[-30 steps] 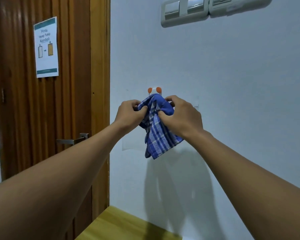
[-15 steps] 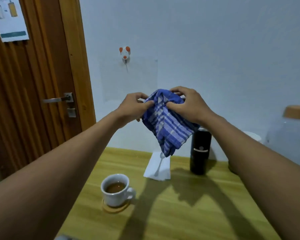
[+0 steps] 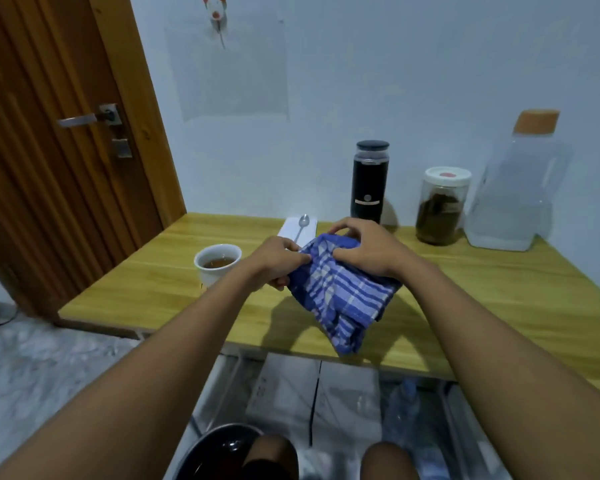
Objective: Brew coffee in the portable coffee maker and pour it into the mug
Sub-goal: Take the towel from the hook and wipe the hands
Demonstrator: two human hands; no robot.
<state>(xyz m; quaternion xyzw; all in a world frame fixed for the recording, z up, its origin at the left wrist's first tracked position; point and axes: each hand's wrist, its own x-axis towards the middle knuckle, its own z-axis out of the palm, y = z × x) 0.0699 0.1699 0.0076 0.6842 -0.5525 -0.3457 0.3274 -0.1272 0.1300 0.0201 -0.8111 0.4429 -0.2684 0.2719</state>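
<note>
Blue checked cloth [image 3: 340, 299] hangs bunched above the desk [image 3: 499, 289], the left hand [image 3: 278, 261] pinching its edge and the right hand [image 3: 368, 247] curling fingers [image 3: 342, 226] over its top, seemingly for wiping up. One mug [image 3: 217, 263], holding coffee, stands left; one capped coffee maker [image 3: 369, 183], one jar [image 3: 442, 206], one water bottle [image 3: 520, 188] line the wall.

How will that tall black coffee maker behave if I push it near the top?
Probably tips rather than slides: the coffee maker stands tall and narrow on the wooden table. Its smooth dark body looks rigid, maybe a little slippery. Weight can't be judged; its contents are hidden.
</note>
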